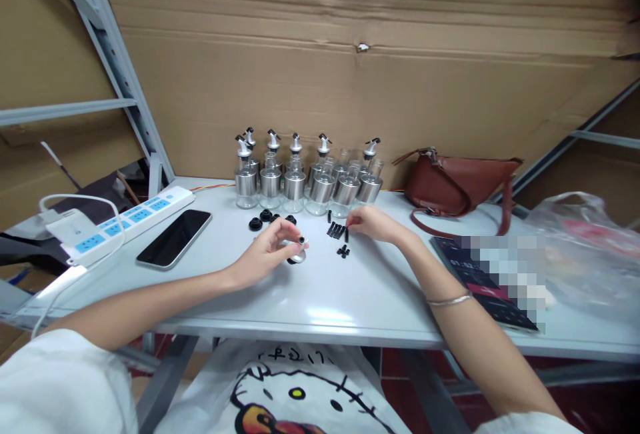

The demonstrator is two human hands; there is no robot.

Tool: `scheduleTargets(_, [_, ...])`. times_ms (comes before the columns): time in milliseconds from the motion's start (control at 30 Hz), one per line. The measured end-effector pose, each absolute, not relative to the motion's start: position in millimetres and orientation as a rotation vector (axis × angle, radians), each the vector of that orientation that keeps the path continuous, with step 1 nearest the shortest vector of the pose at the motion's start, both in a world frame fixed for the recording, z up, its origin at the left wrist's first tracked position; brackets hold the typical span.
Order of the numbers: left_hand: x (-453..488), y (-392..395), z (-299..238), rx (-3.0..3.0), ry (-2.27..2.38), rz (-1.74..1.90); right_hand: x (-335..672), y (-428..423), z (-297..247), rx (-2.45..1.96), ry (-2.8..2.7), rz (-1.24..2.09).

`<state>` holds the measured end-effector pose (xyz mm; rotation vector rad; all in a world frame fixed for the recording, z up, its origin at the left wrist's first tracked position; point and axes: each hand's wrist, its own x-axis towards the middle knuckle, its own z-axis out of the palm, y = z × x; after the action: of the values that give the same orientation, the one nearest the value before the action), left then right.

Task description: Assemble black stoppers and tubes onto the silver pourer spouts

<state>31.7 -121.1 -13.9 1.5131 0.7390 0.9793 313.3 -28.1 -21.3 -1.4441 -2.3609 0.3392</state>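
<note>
Spout [299,257], silver, pinched between thumb and fingers of left hand [275,249]. Right hand [373,223], fingertips drawn together, at edge of black tubes [335,230]; too small to say whether one is gripped. Little black plugs [343,252] just nearside of right fingertips, black stoppers [256,224] just beyond left hand. Bottles [323,189] stand beyond both hands.
</note>
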Motion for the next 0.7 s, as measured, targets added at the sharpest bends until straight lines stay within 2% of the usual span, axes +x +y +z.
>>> scheduleTargets(167, [30, -120, -10, 1.553, 0.761, 0.937, 313, -38, -8, -1.461, -2.294, 0.350])
scheduleTargets(333, [30, -118, -10, 1.492, 0.774, 0.932, 292, -55, 4, -1.257, -2.038, 0.721])
scheduleTargets(700, [32, -121, -12, 1.488, 0.706, 0.914, 230, -96, -1, -0.792, -1.690, 1.064])
